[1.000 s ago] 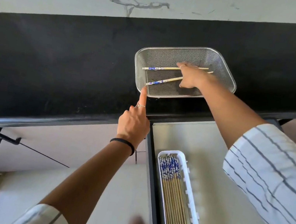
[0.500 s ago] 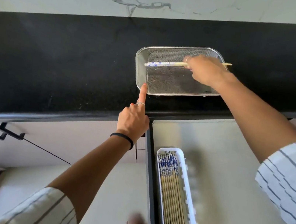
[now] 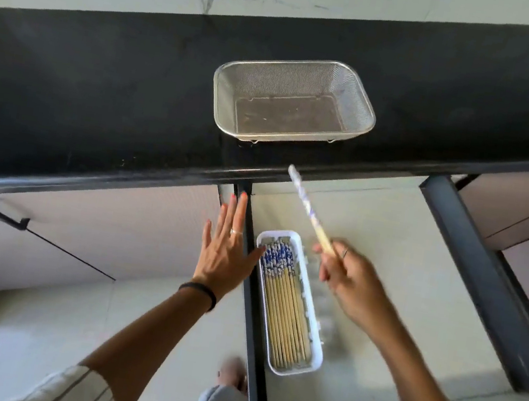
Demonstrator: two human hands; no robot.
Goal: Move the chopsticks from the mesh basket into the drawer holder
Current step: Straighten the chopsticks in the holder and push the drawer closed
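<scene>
right fingers grip chopsticks | now over drawer | basket emptied

Drawer floor at 3 o'clock of the holder is wide open. At 9 o'clock, the drawer's dark side rail and left hand crowd it.

On my feed the left hand wears a thin ring, painted orange-red nails and a black band at the wrist. The right hand has a ring too (blurred). A pale sleeve with dark stripes covers the left upper arm.
</scene>
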